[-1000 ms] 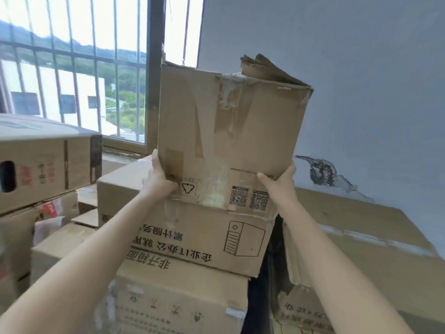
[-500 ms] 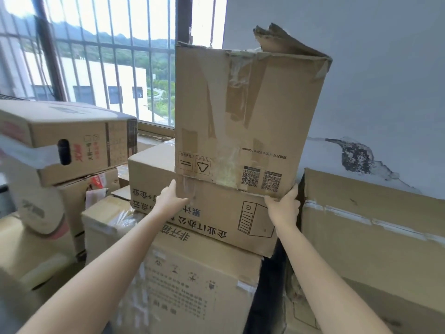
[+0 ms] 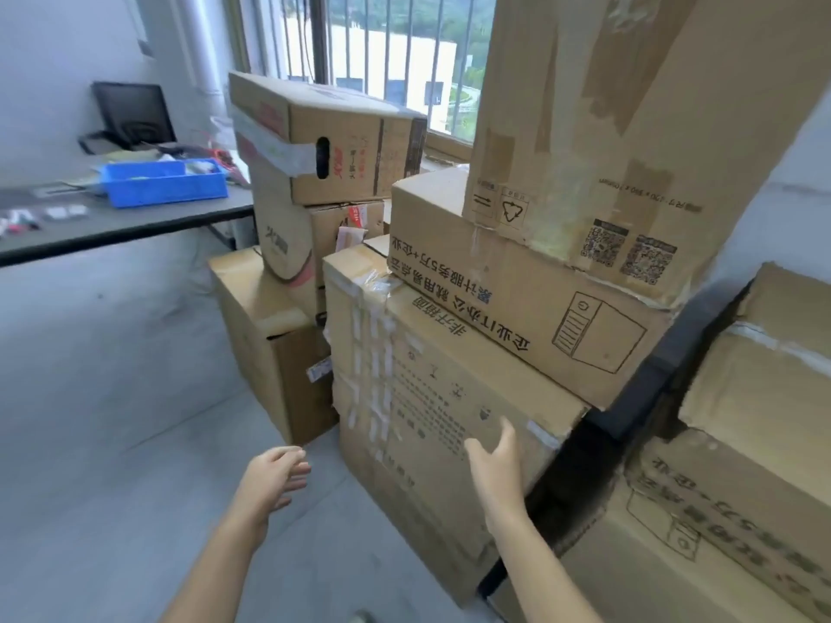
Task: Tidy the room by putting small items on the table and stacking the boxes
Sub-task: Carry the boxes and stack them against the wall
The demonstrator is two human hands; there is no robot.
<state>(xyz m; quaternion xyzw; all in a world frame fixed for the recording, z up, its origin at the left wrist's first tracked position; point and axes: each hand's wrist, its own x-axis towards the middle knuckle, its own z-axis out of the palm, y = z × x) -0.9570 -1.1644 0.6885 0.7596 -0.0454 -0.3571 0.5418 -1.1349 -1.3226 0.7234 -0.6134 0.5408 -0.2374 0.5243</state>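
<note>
Box atop stack; left hand, right hand empty.

Top box: brown cardboard, matt, with scuffed patches and glossy tape residue; bottom box: matt cardboard, with wrinkled strips of clear glossy tape along its corner; tray: smooth blue plastic; worktop: dark, matt; floor: grey, smooth.
</note>
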